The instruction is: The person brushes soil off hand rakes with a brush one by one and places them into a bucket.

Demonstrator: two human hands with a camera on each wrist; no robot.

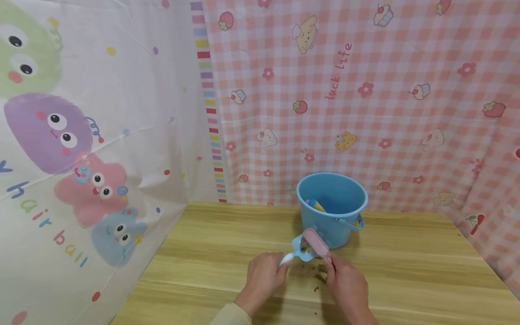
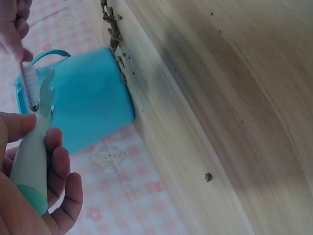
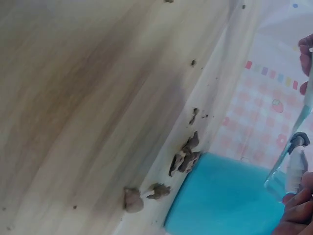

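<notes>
My left hand [image 1: 264, 276] grips the pale handle of a small light-blue scoop [image 1: 301, 248]. In the left wrist view the left thumb lies along that handle [image 2: 30, 161]. My right hand [image 1: 348, 285] holds a small pink brush [image 1: 317, 243] with a textured face, slanted over the scoop. A brown clump [image 3: 299, 142] sits between scoop and brush in the right wrist view. Both tools are raised before a blue bucket [image 1: 334, 230]. Brown crumbly pieces [image 3: 186, 159] lie on the wooden table by the bucket's base.
Inside the bucket is a yellow and blue object [image 1: 316, 205]; its kind is unclear. The bucket's handle [image 1: 357, 223] hangs on its right side. Smaller crumbs [image 2: 208, 177] are scattered over the table [image 1: 195, 271]. A pink checked cloth [image 1: 260, 108] hangs behind, a white printed one [image 1: 142, 113] at left.
</notes>
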